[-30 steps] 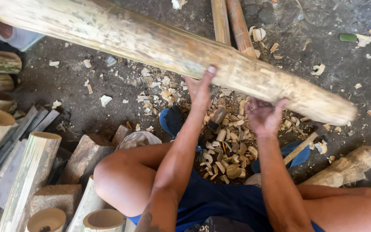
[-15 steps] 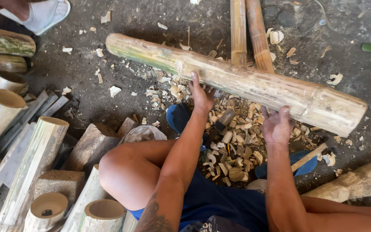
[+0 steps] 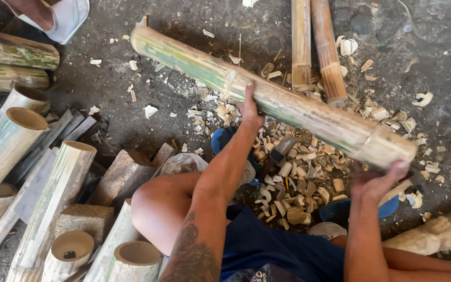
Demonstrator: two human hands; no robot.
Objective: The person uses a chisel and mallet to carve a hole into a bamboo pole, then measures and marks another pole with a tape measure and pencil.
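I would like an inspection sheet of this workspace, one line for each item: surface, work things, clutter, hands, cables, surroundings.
Surface: dark dirt ground, dusty.
Work things: long bamboo pole, green and tan, held tilted above the ground.
Clutter: bamboo chips heaped between the person's legs; a hammer lies in them.
Hands: left hand grips the pole near its middle; right hand supports its thick end from below.
Cables: nothing seen.
Surroundings: cut bamboo tubes at left, two thin poles at top, another person's foot in a white sandal in the top left corner.
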